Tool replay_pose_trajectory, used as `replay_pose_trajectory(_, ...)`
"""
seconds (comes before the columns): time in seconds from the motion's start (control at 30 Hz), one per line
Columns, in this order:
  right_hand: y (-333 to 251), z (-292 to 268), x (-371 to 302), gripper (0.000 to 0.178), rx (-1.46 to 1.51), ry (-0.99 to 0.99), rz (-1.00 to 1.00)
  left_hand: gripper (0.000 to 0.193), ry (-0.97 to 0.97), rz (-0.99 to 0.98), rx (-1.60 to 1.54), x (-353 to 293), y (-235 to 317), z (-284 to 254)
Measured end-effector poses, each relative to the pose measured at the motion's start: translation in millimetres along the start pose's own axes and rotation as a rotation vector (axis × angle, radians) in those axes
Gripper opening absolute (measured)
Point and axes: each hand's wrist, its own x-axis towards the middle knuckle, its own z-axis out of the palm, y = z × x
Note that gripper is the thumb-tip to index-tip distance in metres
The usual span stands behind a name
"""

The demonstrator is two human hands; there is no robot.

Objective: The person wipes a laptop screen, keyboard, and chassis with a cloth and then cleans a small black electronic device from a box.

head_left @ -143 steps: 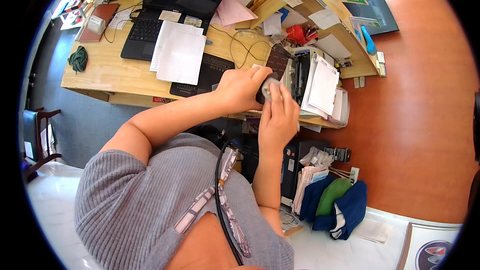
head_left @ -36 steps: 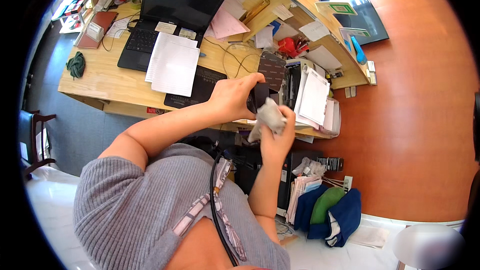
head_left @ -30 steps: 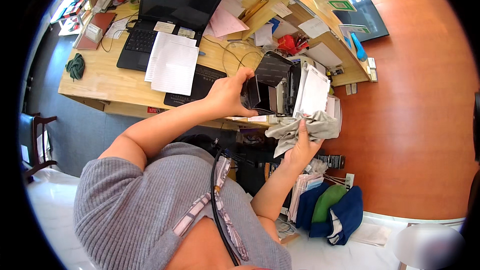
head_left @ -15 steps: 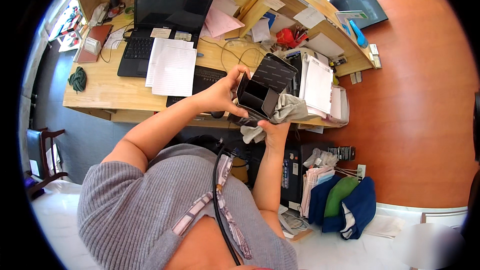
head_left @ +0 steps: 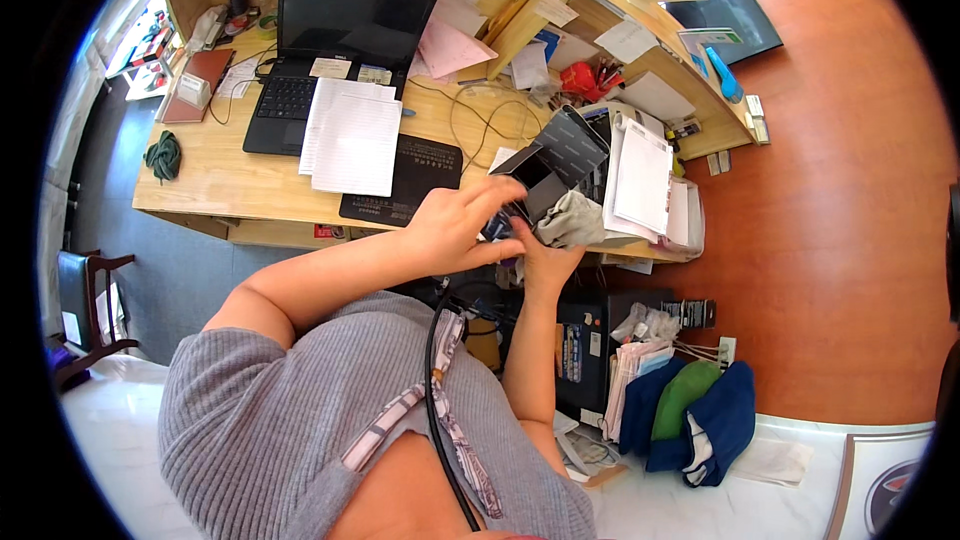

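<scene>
A small black cardboard box [head_left: 535, 180] with its lid flap [head_left: 570, 145] standing up is held over the desk's front edge. My right hand [head_left: 547, 258] supports it from the near side, thumb up against it. A crumpled grey cloth [head_left: 573, 220] is bunched between that hand and the box's right side. My left hand [head_left: 465, 225] curves around the box's near left corner, fingertips over the rim and thumb below. A dark bluish surface shows between the two hands, partly hidden. The box's inside looks dark, and I cannot make out any contents.
On the wooden desk [head_left: 200, 185] are an open laptop [head_left: 350, 20], lined paper sheets [head_left: 352, 140] and a black mouse mat [head_left: 410, 180]. Stacked papers [head_left: 640, 175] stand right of the box. A cable lies behind it. Below right are blue and green cushions [head_left: 685, 410].
My left hand has shifted from the box's far left side to its near left corner. The box has moved slightly right and tilted, uncovering the mouse mat.
</scene>
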Motion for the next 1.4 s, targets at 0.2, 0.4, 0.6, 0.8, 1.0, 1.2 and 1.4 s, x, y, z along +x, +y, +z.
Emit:
replay_pose_trajectory(0.2,-10.0,17.0,-7.2,0.082,0.274,0.019,-0.034,0.058,-0.136,-0.167,0.016,5.0,-12.3,12.7)
replay_pose_trajectory(0.4,-16.5,12.8,-6.5,0.072,0.059,-0.14,-0.036,0.05,-0.233,-0.335,-0.491,8.4,-9.5,11.7)
replay_pose_trajectory(0.6,-1.9,-11.2,11.1,0.077,0.134,-0.275,0.1,0.047,-0.383,-0.525,-0.726,16.1,-12.0,-2.8)
replay_pose_trajectory(0.8,-12.1,-19.3,24.3,0.079,0.022,-0.014,-0.138,0.041,-0.236,-0.546,-0.886,7.6,-34.8,17.7)
replay_pose_trajectory(1.0,-70.9,3.9,3.2,0.038,-0.533,-0.22,-0.629,0.037,-0.245,-0.526,-0.75,15.5,-33.6,9.8)
replay_pose_trajectory(1.2,-66.9,21.5,11.9,0.03,-0.596,-0.147,-0.742,0.037,-0.135,-0.516,-0.883,18.1,-18.4,9.5)
replay_pose_trajectory(1.4,-72.5,24.9,23.4,0.034,-0.615,0.015,-0.59,0.034,-0.118,-0.436,-0.826,8.1,-20.7,15.8)
